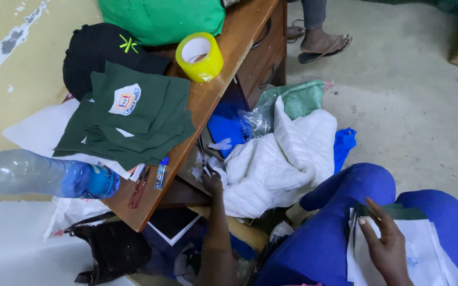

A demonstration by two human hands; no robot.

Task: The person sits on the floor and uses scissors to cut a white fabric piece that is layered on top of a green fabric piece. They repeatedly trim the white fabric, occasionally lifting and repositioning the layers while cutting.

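The right hand (388, 249) lies flat on a stack of white and dark green cloth pieces (425, 254) on the lap, its fingers (375, 212) held loosely together and laid along the top edge of the stack, thumb at the left edge, pinning it rather than pinching it. The left hand (212, 182) reaches away under the edge of the wooden desk (208, 98); whether its fingers are spread or closed cannot be told, though something thin and dark, perhaps scissors (203, 153), juts just beyond them. Just right of that hand sits a white quilted cloth bundle (276, 164). Above it on the desk lie folded dark green fabric pieces with a badge (133, 119), a yellow tape roll (200, 57) and a clear plastic bottle (43, 175).
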